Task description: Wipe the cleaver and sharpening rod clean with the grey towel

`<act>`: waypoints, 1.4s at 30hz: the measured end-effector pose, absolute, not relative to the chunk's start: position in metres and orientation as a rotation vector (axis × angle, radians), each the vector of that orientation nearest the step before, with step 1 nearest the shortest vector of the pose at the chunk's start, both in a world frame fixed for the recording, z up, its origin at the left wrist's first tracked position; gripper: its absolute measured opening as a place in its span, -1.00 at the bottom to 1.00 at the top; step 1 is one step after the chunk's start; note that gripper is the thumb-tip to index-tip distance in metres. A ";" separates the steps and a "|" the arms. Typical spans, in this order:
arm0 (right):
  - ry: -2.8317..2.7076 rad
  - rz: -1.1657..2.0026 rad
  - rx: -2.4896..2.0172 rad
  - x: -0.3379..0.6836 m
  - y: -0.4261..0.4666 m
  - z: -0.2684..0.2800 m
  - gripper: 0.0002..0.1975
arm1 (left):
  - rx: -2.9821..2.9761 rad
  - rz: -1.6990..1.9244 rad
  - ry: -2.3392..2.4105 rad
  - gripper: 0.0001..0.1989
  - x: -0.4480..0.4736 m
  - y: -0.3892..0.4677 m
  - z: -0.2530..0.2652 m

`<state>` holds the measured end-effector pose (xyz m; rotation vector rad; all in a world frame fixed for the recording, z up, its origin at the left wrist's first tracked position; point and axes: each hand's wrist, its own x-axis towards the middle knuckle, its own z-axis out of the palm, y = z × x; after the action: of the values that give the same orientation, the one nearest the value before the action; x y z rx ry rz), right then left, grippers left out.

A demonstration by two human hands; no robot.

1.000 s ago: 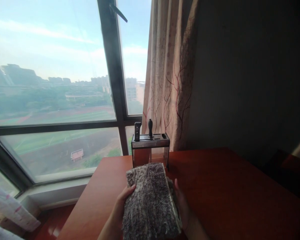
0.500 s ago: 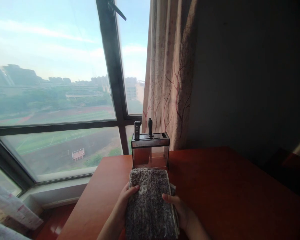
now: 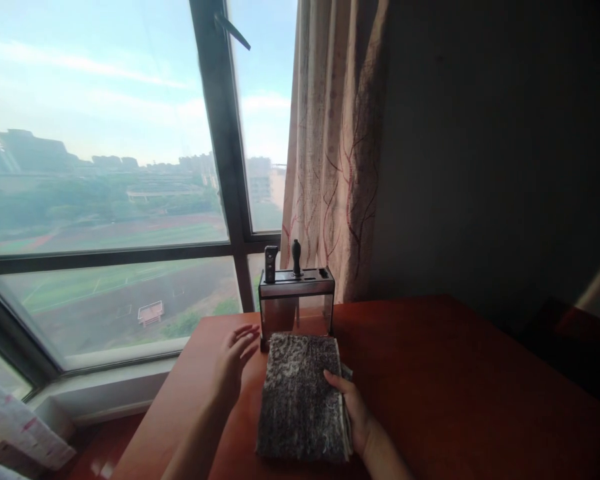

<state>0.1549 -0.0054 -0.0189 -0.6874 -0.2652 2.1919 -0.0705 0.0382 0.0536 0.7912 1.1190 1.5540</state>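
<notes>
A folded, fuzzy grey cloth (image 3: 303, 400) with pale layered edges is above the near part of the table; whether it rests on the wood I cannot tell. My right hand (image 3: 353, 410) grips its right edge, thumb on top and the other fingers hidden beneath. Off to the cloth's left, my left hand (image 3: 237, 360) is raised with its fingers apart and nothing in them. Its fingertips are close to the left side of a clear-walled knife block (image 3: 296, 290), where a black handle (image 3: 296, 257) and a flat dark handle (image 3: 271, 263) stick up.
The reddish-brown table (image 3: 430, 373) stretches away to the right. Behind its far edge hang a patterned curtain (image 3: 330, 133) and a dark wall (image 3: 480, 167). A large window (image 3: 105, 250) with a low sill (image 3: 115, 390) lies to the left.
My left hand has let go of the cloth's left edge and moved left and up, its fingers now spread. My right hand still holds the cloth. The view has shifted slightly.
</notes>
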 end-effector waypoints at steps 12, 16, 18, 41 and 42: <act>-0.172 2.084 -0.681 0.154 -0.001 -0.022 -0.66 | 1.390 1.688 1.018 -0.61 -0.054 0.136 0.180; -0.192 2.087 -0.694 0.154 0.000 -0.025 -0.65 | 1.441 1.531 0.961 -0.62 -0.044 0.148 0.184; -0.200 2.094 -0.686 0.154 0.000 -0.025 -0.64 | 1.439 1.493 0.935 -0.67 -0.041 0.152 0.183; -0.244 2.066 -0.706 0.153 -0.001 -0.024 -0.58 | 1.370 1.606 0.751 -0.69 -0.030 0.160 0.237; -0.246 2.064 -0.705 0.153 -0.001 -0.023 -0.58 | 1.381 1.615 0.740 -0.69 -0.030 0.160 0.245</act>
<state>0.1531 -0.0006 -0.0234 -0.7047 -0.2462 2.0638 -0.0297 0.1598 0.2448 1.3809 0.7401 1.6155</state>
